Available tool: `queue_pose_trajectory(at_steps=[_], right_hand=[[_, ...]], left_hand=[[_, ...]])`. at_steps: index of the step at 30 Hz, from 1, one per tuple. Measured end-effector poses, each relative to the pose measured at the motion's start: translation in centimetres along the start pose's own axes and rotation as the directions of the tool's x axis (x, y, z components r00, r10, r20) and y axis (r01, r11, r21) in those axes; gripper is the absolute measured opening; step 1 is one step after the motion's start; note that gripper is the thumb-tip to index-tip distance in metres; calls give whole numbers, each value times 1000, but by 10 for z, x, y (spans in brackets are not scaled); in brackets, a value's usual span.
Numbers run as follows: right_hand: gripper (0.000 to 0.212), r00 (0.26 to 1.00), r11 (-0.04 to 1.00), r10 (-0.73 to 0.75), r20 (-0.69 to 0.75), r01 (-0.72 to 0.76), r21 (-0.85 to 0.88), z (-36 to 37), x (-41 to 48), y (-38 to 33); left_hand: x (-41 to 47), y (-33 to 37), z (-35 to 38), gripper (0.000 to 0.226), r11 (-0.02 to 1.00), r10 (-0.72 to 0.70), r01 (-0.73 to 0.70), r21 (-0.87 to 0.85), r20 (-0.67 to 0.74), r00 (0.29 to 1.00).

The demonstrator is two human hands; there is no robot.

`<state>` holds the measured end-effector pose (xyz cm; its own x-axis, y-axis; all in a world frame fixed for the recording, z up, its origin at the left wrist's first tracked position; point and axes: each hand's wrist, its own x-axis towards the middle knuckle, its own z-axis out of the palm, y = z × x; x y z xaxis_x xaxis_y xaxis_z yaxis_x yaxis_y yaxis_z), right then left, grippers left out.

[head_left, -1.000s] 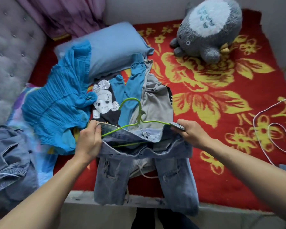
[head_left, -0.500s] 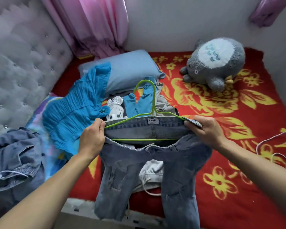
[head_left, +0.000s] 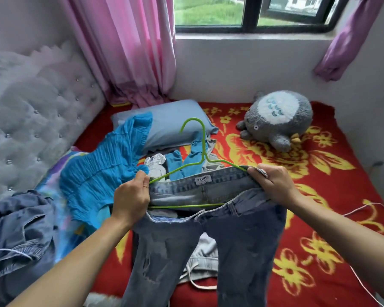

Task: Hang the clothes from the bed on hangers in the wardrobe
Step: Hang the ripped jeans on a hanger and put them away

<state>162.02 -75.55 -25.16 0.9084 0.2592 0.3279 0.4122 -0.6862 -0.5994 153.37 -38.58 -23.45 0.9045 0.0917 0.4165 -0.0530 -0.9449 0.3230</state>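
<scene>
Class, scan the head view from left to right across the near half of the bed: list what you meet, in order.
In order: crumpled denim garment → blue dress → left hand → green hanger → right hand → white cable.

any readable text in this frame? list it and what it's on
"RAIHUE", first and last letters uncertain because of blur: white label inside the waistband of the jeans.
Nothing else reads as text; the shirt print is a picture with no visible letters.
</scene>
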Motion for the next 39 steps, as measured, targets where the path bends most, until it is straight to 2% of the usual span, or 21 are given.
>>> queue_pose_trajectory(at_steps=[2,4,8,11,13,15,17,20,22,26,28,30,32,35,37,39], right_hand=[[60,979,957,179,100,-196,213,-4,-1,9],[71,937,890,270,222,-331,314,-9,-5,13],[47,883,856,327,337,-428,290,-14,-17,-2],[49,922,939,280,267,-320,123,-16,-17,-17],[64,972,985,116,204,-87,-147,-13,-10,-30],[71,977,937,-55,205,122,-328,-2,0,-50],[65,977,897,-135,165,191,-398,9,11,-66],[62,988,946,-150,19,149,-288,15,25,-89],[55,989,976,-149,-5,146,-162,16,34,-109],[44,974,973,-229,-5,228,-38,19,57,-151],[50,965,965,-261,-16,261,2,21,68,-172],[57,957,956,-291,-7,291,35,23,78,-191],[60,946,943,-325,6,324,81,24,83,-212],[56,914,909,-403,57,392,141,28,85,-244],[51,877,872,-472,92,449,195,33,79,-266],[49,820,813,-559,121,515,271,41,65,-287]], left_hand=[[2,-4,-3,29,998,-57,56,-5,-30,998],[3,-9,-5,33,996,-84,83,-22,-36,996],[2,-19,-7,33,996,-78,76,-46,-29,997],[3,-30,-11,29,989,-113,108,-98,-51,992],[7,-34,-16,28,982,-118,108,-155,-59,991],[13,-37,-23,29,974,-120,106,-202,-62,991],[19,-40,-35,32,965,-130,115,-237,-52,990],[28,-55,-57,37,952,-144,137,-272,-6,990],[34,-69,-75,38,928,-194,194,-319,31,980],[40,-102,-123,45,707,-472,404,-580,38,881],[31,-116,-146,40,686,-502,435,-583,53,863],[15,-119,-171,31,688,-500,456,-565,87,862],[-5,-119,-195,28,726,-502,450,-521,45,863],[-46,-111,-230,27,820,-545,493,-291,-134,828],[-81,-102,-246,22,835,-550,524,-168,-252,796],[-125,-91,-260,19,818,-559,572,-50,-302,772]])
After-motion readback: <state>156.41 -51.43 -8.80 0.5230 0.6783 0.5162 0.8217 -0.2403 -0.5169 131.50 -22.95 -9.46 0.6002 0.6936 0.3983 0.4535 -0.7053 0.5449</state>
